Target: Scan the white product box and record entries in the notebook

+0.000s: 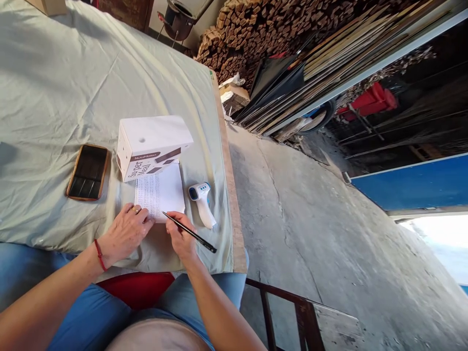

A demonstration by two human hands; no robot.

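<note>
My right hand (183,241) grips a black pen (203,241), its tip at the lower part of a white sheet of paper (171,190). Rows of small writing fill the sheet's left side; its right side is blank. My left hand (126,231) rests at the paper's lower left corner, fingers bent and lying on it, with a ring on one finger and a red cord at the wrist. A white box (153,136) printed "Super Meal" stands over the sheet's top end and hides it. Right of the paper lies a white and blue infrared thermometer (203,204).
A phone (88,171) in a brown case lies left of the box. Creased pale cloth (54,112) covers the table, whose wooden edge (234,214) runs along the right. Beyond are concrete floor (285,219), stacked firewood (263,39) and a dark wooden frame (292,302) below right.
</note>
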